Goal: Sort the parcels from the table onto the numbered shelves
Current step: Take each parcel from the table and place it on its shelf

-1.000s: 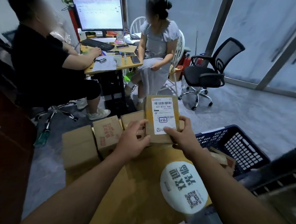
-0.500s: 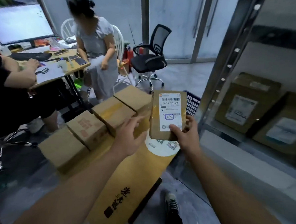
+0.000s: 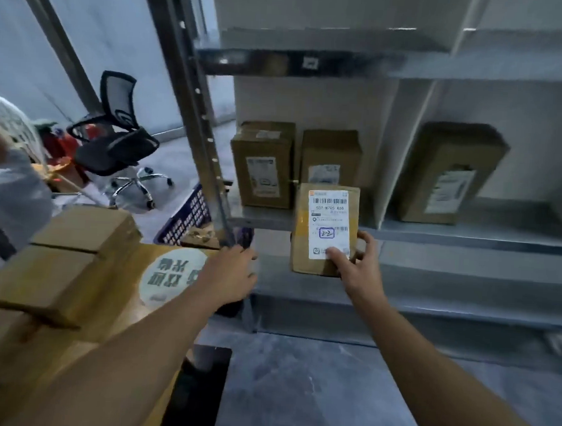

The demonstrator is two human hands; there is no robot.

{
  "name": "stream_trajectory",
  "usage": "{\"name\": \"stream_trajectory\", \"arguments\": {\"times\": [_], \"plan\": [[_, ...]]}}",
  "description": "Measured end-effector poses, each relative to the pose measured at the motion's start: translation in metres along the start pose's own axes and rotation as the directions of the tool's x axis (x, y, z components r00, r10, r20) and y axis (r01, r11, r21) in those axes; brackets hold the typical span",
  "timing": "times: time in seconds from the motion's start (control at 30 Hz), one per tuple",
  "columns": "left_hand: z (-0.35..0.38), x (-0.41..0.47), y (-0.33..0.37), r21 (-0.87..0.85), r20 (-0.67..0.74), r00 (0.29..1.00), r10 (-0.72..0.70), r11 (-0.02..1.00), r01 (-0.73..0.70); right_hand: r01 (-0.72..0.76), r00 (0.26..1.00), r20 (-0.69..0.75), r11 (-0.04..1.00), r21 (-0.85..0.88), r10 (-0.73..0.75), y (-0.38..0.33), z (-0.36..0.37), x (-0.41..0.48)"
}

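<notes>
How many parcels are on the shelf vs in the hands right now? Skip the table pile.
On the shelf: 3 (left parcel, middle parcel, right parcel past the divider)
In the right hand: 1 (labelled parcel)
In the left hand: 0
Total: 4

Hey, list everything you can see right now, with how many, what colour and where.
Labelled brown cardboard parcel: one, brown, white label, held before the shelf edge.
Cardboard boxes on shelf: three, brown, upright on grey metal shelving.
Cardboard boxes on table: at least two, brown, left, on yellow table.
Black mesh office chair: one, black, left background.
Dark blue plastic crate: one, blue, behind table.
Left hand: one, near shelf post.
Right hand: one, grips labelled parcel's lower corner.
</notes>
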State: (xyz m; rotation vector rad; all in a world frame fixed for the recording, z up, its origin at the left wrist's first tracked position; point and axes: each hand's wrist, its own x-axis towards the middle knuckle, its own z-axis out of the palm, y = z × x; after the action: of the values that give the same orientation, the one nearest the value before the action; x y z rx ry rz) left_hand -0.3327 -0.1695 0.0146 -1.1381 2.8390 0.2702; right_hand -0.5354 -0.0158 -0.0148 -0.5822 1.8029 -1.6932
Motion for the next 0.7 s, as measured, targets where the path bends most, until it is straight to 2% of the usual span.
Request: {"name": "stream_trajectory", "arguments": {"times": [0.23, 0.43, 0.53, 0.7], "plan": [[0.023, 0.053, 0.156, -0.057, 0.034, 0.981, 0.19, 0.98, -0.188, -0.013, 0.985, -0.174, 1.0, -0.003, 0.013, 0.006, -0.156, -0.005], [0.037, 0.084, 0.283, -0.075, -0.002, 0.958, 0.285, 0.956, -0.285, -0.01, 0.952, -0.306, 1.0, -0.016, 0.005, 0.005, -0.284, -0.003], [0.04, 0.1, 0.329, -0.06, 0.008, 0.94, 0.342, 0.938, -0.341, 0.018, 0.934, -0.358, 1.0, 0.018, -0.011, 0.0, -0.333, 0.006], [0.039, 0.124, 0.378, -0.036, 0.038, 0.934, 0.357, 0.934, -0.355, 0.068, 0.902, -0.427, 0.998, -0.007, -0.065, -0.009, -0.388, 0.024]]}}
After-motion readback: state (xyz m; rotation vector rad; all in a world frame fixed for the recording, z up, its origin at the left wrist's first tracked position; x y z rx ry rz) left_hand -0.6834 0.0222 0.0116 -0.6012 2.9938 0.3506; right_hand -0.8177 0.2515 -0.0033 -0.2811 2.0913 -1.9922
